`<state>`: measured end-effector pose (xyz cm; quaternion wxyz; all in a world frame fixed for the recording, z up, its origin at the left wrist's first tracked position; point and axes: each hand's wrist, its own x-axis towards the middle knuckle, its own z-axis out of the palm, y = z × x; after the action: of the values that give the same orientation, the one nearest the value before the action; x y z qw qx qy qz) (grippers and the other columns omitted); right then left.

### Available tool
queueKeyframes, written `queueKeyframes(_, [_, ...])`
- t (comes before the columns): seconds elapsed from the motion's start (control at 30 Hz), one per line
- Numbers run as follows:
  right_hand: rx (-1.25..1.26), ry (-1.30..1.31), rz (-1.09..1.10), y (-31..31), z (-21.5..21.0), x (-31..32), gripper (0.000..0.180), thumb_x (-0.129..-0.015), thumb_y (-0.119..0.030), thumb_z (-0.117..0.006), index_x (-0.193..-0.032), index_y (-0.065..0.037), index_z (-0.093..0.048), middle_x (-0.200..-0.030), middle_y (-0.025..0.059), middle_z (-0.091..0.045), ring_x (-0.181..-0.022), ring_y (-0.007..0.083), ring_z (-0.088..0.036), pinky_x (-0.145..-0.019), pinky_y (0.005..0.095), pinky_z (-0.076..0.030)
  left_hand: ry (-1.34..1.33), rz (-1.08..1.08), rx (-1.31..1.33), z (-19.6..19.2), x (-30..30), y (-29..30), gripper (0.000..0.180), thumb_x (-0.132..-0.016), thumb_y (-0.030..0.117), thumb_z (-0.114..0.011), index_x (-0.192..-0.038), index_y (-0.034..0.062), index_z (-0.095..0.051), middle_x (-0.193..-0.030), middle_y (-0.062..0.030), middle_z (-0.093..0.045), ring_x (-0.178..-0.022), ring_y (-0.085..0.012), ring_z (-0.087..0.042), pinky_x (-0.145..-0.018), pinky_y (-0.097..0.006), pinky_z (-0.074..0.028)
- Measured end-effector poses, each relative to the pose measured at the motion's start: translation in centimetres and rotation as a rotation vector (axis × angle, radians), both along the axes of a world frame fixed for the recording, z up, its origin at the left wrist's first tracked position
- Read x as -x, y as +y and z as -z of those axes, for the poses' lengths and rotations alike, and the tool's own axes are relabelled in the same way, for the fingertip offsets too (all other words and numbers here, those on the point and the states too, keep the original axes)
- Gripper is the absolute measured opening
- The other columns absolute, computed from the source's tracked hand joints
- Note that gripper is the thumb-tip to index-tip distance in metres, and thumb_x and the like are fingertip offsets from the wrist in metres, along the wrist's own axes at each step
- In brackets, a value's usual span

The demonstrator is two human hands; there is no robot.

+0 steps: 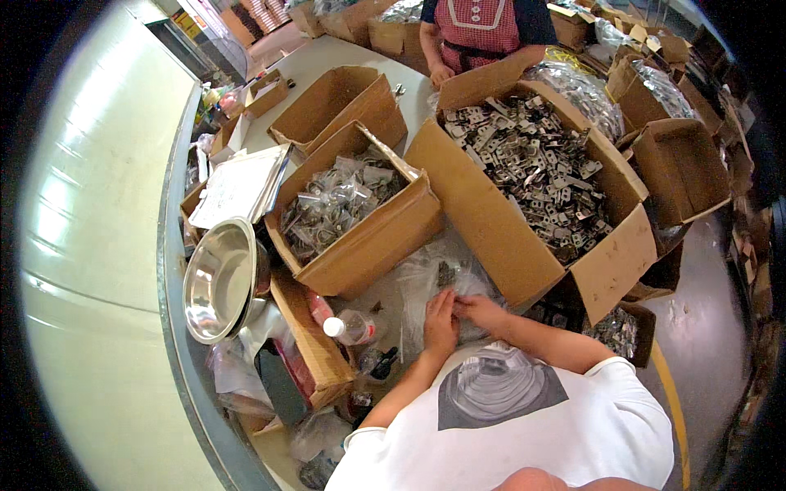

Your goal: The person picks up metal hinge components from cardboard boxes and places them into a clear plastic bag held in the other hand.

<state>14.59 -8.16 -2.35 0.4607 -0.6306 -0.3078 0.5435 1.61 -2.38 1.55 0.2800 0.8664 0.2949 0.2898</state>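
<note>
My left hand [442,322] and my right hand [483,315] meet close together over clear plastic bags [415,278] on the table. The fingers of both are drawn together at the near edge of a bag, and their tips are partly hidden. Small dark metal parts [446,275] show just beyond my fingertips, in or under the plastic. Ahead to the right stands a large open carton [483,217] heaped with metal brackets [536,168]. An open carton [372,245] ahead to the left holds small parts packed in clear bags [344,192].
A plastic bottle [352,326] lies left of my hands, beside a cardboard box [315,352]. Steel bowls [221,280] and papers [237,188] sit near the table's left edge. Another carton [332,106] stands farther back. Across the table is a person in a checked apron [475,37].
</note>
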Motion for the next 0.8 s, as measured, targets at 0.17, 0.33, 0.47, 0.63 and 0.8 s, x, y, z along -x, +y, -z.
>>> queueKeyframes(0.17, [-0.362, -0.601, -0.670, -1.3, -15.0, -2.3, 0.037, -0.087, -0.032, -0.056, -0.110, -0.004, -0.061, -0.103, 0.0178, -0.064, -0.096, 0.0327, -0.060, -0.085, 0.0398, -0.047, -0.014, 0.000, 0.051, 3.3, 1.6, 0.5, 0.037, -0.072, 0.004, -0.060, -0.109, 0.0057, -0.062, -0.112, -0.0159, -0.060, -0.106, -0.0367, -0.053, -0.093, -0.042, -0.042])
queueKeyframes(0.33, [-0.075, -0.914, -0.206, -0.6, -22.0, -14.0, 0.026, -0.087, -0.024, -0.056, -0.097, -0.002, -0.065, -0.091, 0.0148, -0.066, -0.087, 0.0256, -0.064, -0.075, 0.0360, -0.050, 0.214, 0.046, 0.026, 2.6, 2.1, 0.2, 0.024, -0.071, 0.002, -0.057, -0.093, 0.0048, -0.067, -0.101, -0.0102, -0.059, -0.096, -0.0314, -0.053, -0.084, -0.039, -0.046])
queueKeyframes(0.47, [0.703, -1.336, -0.378, 0.3, -18.4, -21.3, 0.030, -0.086, -0.019, -0.056, -0.108, 0.000, -0.061, -0.124, 0.0191, -0.050, -0.091, 0.0340, -0.061, -0.076, 0.0406, -0.052, 0.283, 0.034, 0.011, 2.6, 1.0, 0.3, 0.019, -0.072, 0.006, -0.059, -0.088, 0.0066, -0.069, -0.099, -0.0090, -0.058, -0.096, -0.0300, -0.052, -0.081, -0.039, -0.046])
queueKeyframes(0.63, [0.815, -1.369, -0.595, 1.3, -17.2, -21.9, 0.030, -0.082, -0.007, -0.056, -0.110, 0.003, -0.059, -0.125, 0.0205, -0.045, -0.101, 0.0348, -0.057, -0.080, 0.0404, -0.052, 0.274, -0.099, 0.049, 3.2, 1.8, 0.4, 0.016, -0.073, 0.008, -0.059, -0.086, 0.0090, -0.068, -0.095, -0.0093, -0.056, -0.096, -0.0300, -0.051, -0.078, -0.040, -0.046])
queueKeyframes(0.8, [0.653, -1.402, -0.826, 0.6, -16.4, -24.0, 0.028, -0.077, -0.010, -0.063, -0.104, -0.004, -0.064, -0.114, 0.0196, -0.048, -0.101, 0.0338, -0.055, -0.080, 0.0419, -0.050, 0.434, -0.175, 0.138, 2.4, 2.0, 0.6, 0.014, -0.071, 0.009, -0.060, -0.083, 0.0088, -0.066, -0.093, -0.0098, -0.055, -0.098, -0.0300, -0.050, -0.076, -0.042, -0.047])
